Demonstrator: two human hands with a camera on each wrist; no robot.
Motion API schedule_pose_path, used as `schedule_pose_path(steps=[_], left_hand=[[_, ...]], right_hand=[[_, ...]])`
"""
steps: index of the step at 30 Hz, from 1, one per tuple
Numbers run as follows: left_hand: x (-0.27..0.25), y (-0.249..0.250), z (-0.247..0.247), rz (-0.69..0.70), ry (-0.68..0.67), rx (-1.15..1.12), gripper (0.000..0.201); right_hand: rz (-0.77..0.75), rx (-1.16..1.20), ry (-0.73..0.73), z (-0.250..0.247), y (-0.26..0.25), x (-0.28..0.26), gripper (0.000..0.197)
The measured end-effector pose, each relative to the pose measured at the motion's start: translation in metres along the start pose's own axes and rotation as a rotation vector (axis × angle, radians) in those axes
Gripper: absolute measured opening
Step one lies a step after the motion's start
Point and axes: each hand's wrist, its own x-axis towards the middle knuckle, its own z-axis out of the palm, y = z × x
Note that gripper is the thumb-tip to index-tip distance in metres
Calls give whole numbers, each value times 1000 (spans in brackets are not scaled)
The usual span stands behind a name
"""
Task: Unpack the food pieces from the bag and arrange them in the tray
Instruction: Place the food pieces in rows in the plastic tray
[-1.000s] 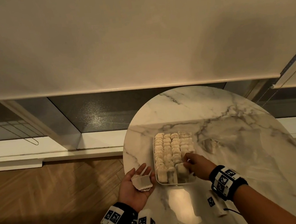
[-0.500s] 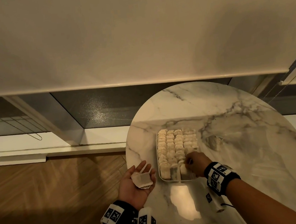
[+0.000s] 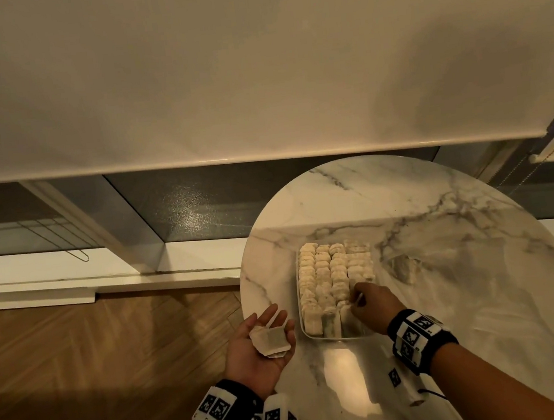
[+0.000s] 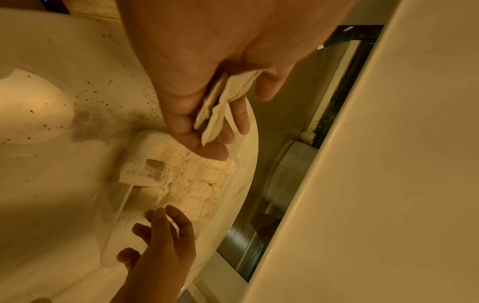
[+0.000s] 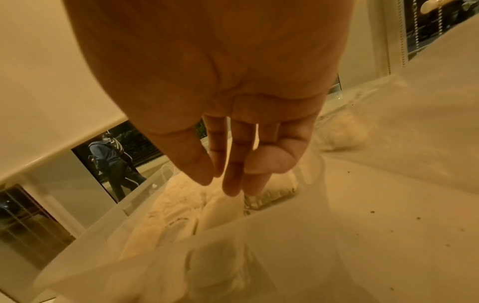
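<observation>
Resting loose on the upturned, relaxed left grip (image 3: 260,343), pieces (image 3: 269,340) sit beside the tray (image 3: 301,313).

The right hand (image 3: 369,306) hides the tray's (image 3: 303,323) near right corner; its fingers' (image 5: 233,184) contact with the pieces is unclear.

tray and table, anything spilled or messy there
Yes: dark specks lie scattered on the marble table beside the tray, like spilled crumbs. The pieces in the tray sit in neat rows.
</observation>
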Motion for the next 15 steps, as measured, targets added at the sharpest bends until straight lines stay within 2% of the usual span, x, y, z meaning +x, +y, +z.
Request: schedule_pose_path(steps=[3, 5, 7, 9, 11, 13, 15], left_hand=[[-6, -2, 8, 6, -31, 22, 49], [-9, -4, 16, 10, -57, 36, 51], [-13, -6, 25, 20, -91, 47, 51], [-18, -9, 35, 30, -132, 60, 49], [-22, -11, 43, 36, -162, 88, 49], [-25, -12, 48, 32, -174, 110, 53], [-25, -15, 50, 22, -168, 107, 59]], right_hand=[[-113, 113, 48, -9, -14, -16, 10], [-270, 261, 90, -20, -33, -36, 12], [-468, 377, 46, -33, -56, -60, 19], [-648, 282, 10, -40, -74, -79, 26], [-791, 67, 38, -39, -85, -88, 36], [-836, -8, 81, -33, -92, -91, 43], [-815, 43, 136, -30, -99, -94, 42]])
